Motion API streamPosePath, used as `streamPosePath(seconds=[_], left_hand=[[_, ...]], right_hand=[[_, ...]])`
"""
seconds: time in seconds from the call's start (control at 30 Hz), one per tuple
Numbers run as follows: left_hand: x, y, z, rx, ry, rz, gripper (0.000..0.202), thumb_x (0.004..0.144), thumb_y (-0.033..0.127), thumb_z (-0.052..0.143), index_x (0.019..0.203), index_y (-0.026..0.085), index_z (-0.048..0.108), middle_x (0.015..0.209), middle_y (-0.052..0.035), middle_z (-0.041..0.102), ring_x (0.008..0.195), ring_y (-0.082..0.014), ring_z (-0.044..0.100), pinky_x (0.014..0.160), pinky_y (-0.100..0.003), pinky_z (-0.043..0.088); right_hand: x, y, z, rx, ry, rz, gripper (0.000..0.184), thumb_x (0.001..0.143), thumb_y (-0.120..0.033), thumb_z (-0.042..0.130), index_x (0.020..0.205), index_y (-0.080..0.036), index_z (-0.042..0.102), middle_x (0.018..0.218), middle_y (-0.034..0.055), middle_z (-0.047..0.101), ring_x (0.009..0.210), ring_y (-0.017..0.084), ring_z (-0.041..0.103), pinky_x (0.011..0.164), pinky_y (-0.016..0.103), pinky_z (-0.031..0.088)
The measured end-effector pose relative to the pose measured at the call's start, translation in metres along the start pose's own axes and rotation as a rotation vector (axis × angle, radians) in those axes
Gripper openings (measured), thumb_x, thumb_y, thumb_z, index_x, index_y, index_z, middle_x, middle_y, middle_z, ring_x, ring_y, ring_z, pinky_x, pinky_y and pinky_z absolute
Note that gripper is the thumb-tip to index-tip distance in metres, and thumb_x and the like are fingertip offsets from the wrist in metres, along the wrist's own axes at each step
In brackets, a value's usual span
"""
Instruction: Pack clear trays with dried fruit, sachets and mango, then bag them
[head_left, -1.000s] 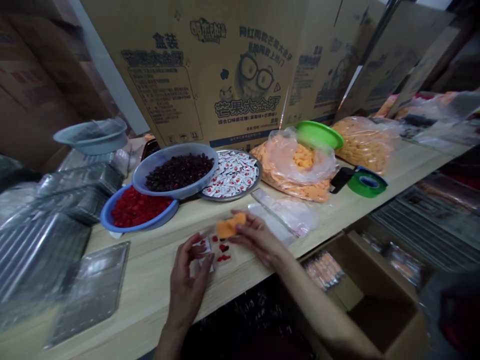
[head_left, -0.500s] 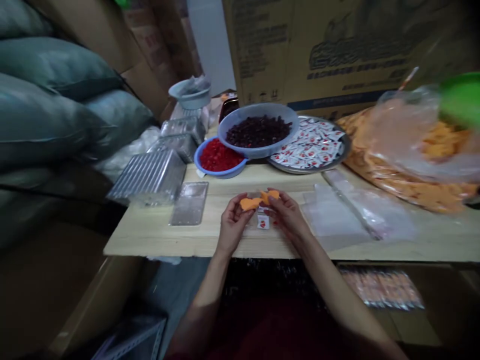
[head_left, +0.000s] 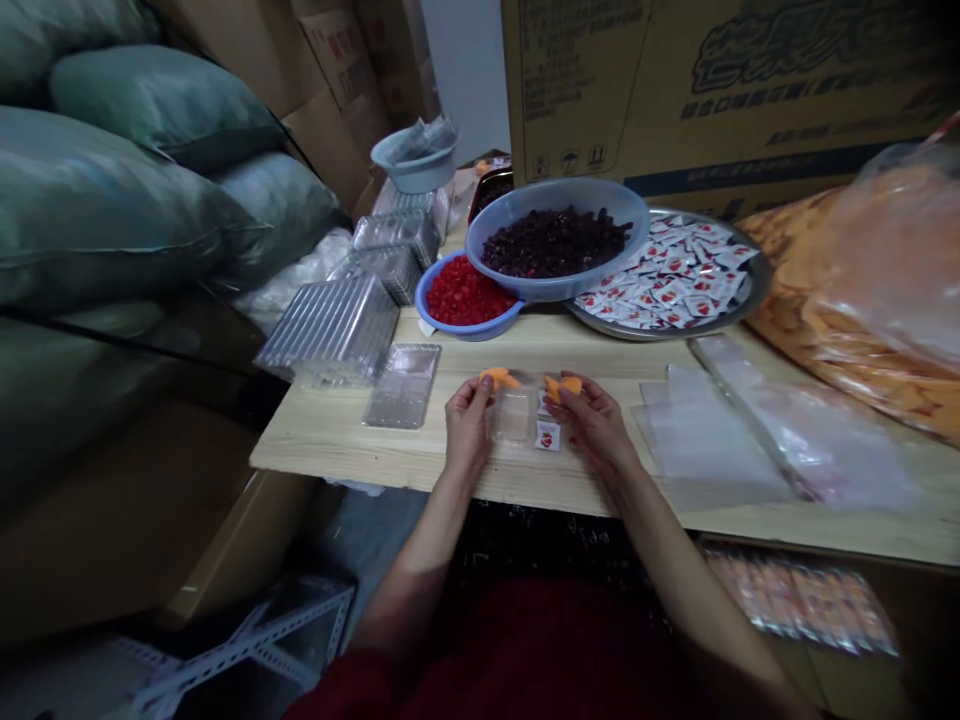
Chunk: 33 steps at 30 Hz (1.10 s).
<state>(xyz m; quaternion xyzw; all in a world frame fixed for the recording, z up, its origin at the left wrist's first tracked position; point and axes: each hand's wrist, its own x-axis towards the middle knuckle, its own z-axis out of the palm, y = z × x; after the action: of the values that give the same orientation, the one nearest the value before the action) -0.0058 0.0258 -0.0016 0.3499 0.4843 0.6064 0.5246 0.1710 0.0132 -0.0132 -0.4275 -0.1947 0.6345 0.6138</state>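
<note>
My left hand (head_left: pixel 468 420) pinches a flat orange piece (head_left: pixel 498 378) between thumb and fingers. In my right hand (head_left: pixel 596 422) is another flat orange piece (head_left: pixel 562 388), gripped the same way. Between the hands a small clear plastic tray (head_left: pixel 514 416) lies on the wooden table (head_left: pixel 300 440). A white sachet with a red print (head_left: pixel 547 436) sits at the right side of that tray, and part of a second sachet shows just above it, partly hidden by my right fingers.
Left stand stacked clear trays (head_left: pixel 330 325) and a single flat tray (head_left: pixel 403 385). Behind are a bowl of red pieces (head_left: pixel 469 328), a bowl of dark pieces (head_left: pixel 495 285) and a metal dish of sachets (head_left: pixel 761 290). Clear plastic bags (head_left: pixel 712 440) and a large orange-filled bag (head_left: pixel 795 240) lie right.
My hands have moved apart, so the two orange pieces that met or overlapped are now separated. More of the tray between them shows. The whole view has shifted as my head turned right.
</note>
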Motion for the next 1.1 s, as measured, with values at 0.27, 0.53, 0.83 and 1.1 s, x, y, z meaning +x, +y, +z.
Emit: streamPosePath(seconds=[0.27, 0.53, 0.83, 1.1], left_hand=[[-0.033, -0.021, 0.021, 0.193, -0.161, -0.022, 0.027, 0.083, 0.038, 0.074, 0.095, 0.015, 0.064, 0.092, -0.0035, 0.067, 0.079, -0.0117, 0.059, 0.074, -0.023, 0.046], [-0.026, -0.007, 0.004, 0.703, -0.372, 0.210, 0.026, 0.089, 0.028, 0.064, 0.115, 0.021, 0.064, 0.093, -0.0013, 0.069, 0.075, -0.0127, 0.060, 0.070, -0.024, 0.046], [-0.007, -0.022, 0.004, 0.763, -0.123, 0.176, 0.037, 0.092, 0.033, 0.063, 0.125, 0.023, 0.053, 0.081, 0.0007, 0.068, 0.068, -0.0153, 0.062, 0.068, -0.027, 0.046], [-0.010, -0.024, 0.005, 1.283, -0.077, 0.511, 0.022, 0.096, 0.030, 0.055, 0.112, 0.020, 0.066, 0.116, -0.0144, 0.062, 0.110, -0.0306, 0.050, 0.093, -0.043, 0.041]], right_hand=[[-0.006, 0.022, -0.003, -0.048, -0.020, -0.046, 0.056, 0.065, -0.042, 0.088, 0.111, -0.022, 0.064, 0.102, 0.0040, 0.074, 0.089, 0.020, 0.074, 0.082, 0.039, 0.063], [0.000, 0.020, -0.013, -0.335, -0.041, -0.198, 0.053, 0.069, -0.045, 0.082, 0.112, -0.018, 0.065, 0.090, 0.0035, 0.071, 0.078, 0.017, 0.068, 0.073, 0.032, 0.058], [-0.008, 0.002, -0.021, -0.320, 0.016, -0.194, 0.057, 0.067, -0.043, 0.085, 0.116, -0.019, 0.066, 0.083, 0.0008, 0.071, 0.069, 0.013, 0.063, 0.063, 0.026, 0.052], [-0.015, 0.009, -0.022, -0.270, -0.009, -0.140, 0.051, 0.069, -0.039, 0.086, 0.113, -0.022, 0.068, 0.088, -0.0017, 0.072, 0.070, 0.011, 0.063, 0.064, 0.023, 0.053]])
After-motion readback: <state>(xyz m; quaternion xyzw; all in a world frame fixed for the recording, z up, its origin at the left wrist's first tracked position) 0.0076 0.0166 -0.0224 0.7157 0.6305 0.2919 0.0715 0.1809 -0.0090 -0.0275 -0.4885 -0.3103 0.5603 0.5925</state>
